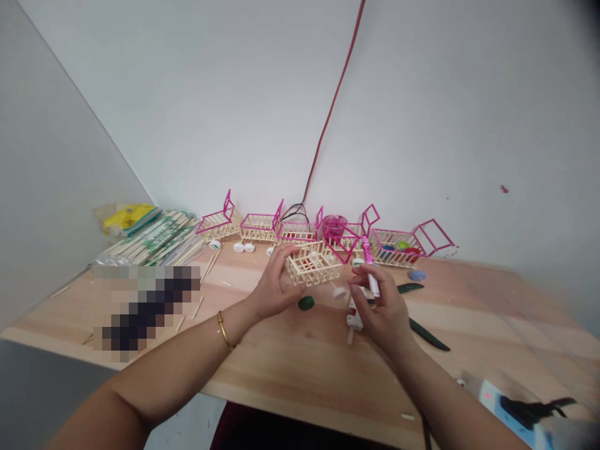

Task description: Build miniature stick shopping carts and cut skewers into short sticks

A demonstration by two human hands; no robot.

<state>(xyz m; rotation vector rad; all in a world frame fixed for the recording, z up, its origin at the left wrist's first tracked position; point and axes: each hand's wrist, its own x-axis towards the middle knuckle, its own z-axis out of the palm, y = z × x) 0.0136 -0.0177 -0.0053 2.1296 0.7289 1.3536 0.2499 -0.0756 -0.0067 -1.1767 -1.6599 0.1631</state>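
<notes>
My left hand [276,278] is closed around the left end of a small cart [315,270] built from pale wooden sticks. It has a pink frame at its far right end, and bottle-cap wheels, a white cap [340,292] and a green cap [306,303], show below. Between the fingers of my right hand [382,306] is a slim white pen-like tool with a pink upper end [369,256], pointing up beside the cart. Partly hidden by that hand, a white object with a red mark [355,320] lies on the table.
Behind stands a row of similar carts [260,228] with pink rims, and a tub of pink paint [334,225]. Stick bundles [159,237] lie left, with a yellow packet [131,217]. Dark green blades [429,334] and a power strip [509,412] are right. A cable [328,119] hangs down the wall.
</notes>
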